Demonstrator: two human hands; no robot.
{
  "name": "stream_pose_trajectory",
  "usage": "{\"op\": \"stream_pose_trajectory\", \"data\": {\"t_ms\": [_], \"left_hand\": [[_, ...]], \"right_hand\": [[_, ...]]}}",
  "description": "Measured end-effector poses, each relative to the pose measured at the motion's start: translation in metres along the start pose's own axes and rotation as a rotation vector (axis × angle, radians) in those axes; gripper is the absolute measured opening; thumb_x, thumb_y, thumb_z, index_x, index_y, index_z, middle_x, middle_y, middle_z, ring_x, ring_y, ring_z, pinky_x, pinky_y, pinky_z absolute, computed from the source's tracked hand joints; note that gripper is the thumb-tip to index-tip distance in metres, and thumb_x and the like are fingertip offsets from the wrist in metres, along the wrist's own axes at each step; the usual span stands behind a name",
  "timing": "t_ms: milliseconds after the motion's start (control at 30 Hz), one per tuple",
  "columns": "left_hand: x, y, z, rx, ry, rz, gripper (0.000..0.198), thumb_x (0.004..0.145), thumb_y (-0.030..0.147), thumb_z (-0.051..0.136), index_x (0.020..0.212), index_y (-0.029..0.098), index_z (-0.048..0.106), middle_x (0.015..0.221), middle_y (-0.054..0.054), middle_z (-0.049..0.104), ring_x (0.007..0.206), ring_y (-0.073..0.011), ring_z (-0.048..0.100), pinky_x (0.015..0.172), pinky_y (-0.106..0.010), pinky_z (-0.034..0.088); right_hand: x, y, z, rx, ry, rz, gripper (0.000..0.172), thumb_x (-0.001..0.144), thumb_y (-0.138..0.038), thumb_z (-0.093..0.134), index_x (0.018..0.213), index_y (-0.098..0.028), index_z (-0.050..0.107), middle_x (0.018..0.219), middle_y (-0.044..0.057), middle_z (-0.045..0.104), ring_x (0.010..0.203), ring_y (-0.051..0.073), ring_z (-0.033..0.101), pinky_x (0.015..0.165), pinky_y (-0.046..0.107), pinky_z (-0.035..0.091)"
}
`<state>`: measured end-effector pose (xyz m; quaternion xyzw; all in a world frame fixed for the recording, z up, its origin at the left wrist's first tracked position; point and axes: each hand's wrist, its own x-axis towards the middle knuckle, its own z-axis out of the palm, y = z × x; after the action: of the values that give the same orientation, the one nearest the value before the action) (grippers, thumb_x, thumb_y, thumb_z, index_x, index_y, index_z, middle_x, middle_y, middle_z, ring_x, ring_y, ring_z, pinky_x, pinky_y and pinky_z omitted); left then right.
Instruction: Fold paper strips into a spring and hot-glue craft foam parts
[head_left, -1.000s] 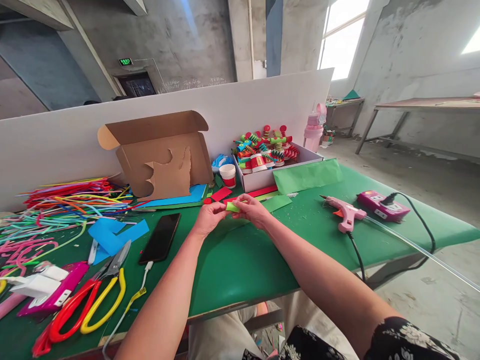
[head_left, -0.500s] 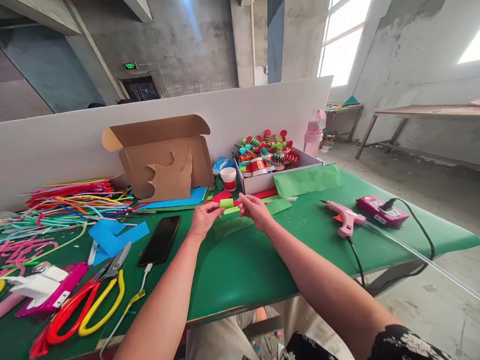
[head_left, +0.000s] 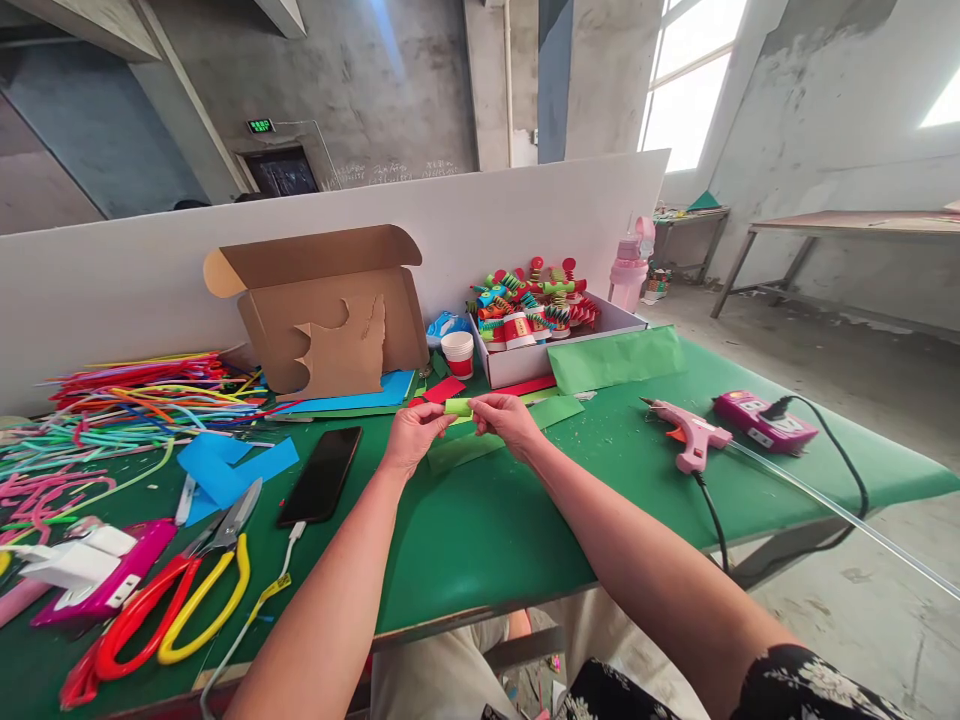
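A small light-green paper roll (head_left: 457, 407) is held up over the table between my two hands. My left hand (head_left: 415, 436) pinches its left end between thumb and fingers. At the right end, my right hand (head_left: 508, 420) has its thumb and fingertips closed on the paper. Beneath and beyond my hands lie green paper strips (head_left: 559, 411) and a red paper piece (head_left: 444, 389). Red-and-white paper cups (head_left: 458, 356), stacked together, stand just behind.
Left are pipe cleaners (head_left: 157, 400), scissors (head_left: 225, 540), a phone (head_left: 321, 476) and blue paper (head_left: 232, 470). A cardboard box (head_left: 330, 320) and a white box (head_left: 525, 372) of colourful cup figures stand behind. A pink glue gun (head_left: 694, 435) and a magenta power strip (head_left: 765, 422) lie right.
My right hand has moved left and its fingertips now meet the right end of the green roll. The left hand stays on the roll, shifted very slightly right.
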<state>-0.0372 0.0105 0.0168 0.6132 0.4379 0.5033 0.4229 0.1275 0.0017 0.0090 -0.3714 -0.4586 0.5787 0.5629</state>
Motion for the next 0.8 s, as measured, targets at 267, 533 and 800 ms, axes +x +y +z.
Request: {"op": "stream_pose_trajectory", "data": {"t_ms": [267, 533, 800], "left_hand": [[-0.0021, 0.003, 0.0038, -0.12, -0.001, -0.094, 0.039, 0.045, 0.047, 0.087, 0.056, 0.016, 0.067, 0.048, 0.003, 0.054, 0.046, -0.0081, 0.045, 0.048, -0.023, 0.038], [-0.0019, -0.0001, 0.0042, -0.14, 0.018, -0.115, 0.04, 0.045, 0.046, 0.088, 0.053, 0.017, 0.062, 0.045, 0.005, 0.05, 0.044, -0.0079, 0.043, 0.048, -0.024, 0.037], [-0.0015, 0.0013, 0.0034, -0.11, 0.03, -0.15, 0.042, 0.044, 0.048, 0.087, 0.05, 0.017, 0.06, 0.043, 0.004, 0.049, 0.044, -0.0078, 0.041, 0.049, -0.024, 0.034]], "right_hand": [[0.0029, 0.0042, -0.0026, -0.061, -0.017, -0.046, 0.037, 0.059, -0.05, 0.079, 0.07, -0.015, 0.07, 0.054, -0.005, 0.057, 0.045, 0.007, 0.048, 0.051, 0.025, 0.046], [0.0031, 0.0069, -0.0022, -0.088, -0.022, -0.032, 0.039, 0.059, -0.051, 0.08, 0.071, -0.016, 0.07, 0.054, -0.004, 0.058, 0.043, 0.007, 0.049, 0.051, 0.025, 0.046], [-0.0004, 0.0035, 0.0006, -0.104, -0.043, -0.012, 0.04, 0.057, -0.051, 0.082, 0.07, -0.016, 0.068, 0.06, -0.004, 0.06, 0.048, 0.007, 0.05, 0.053, 0.024, 0.048]]}}
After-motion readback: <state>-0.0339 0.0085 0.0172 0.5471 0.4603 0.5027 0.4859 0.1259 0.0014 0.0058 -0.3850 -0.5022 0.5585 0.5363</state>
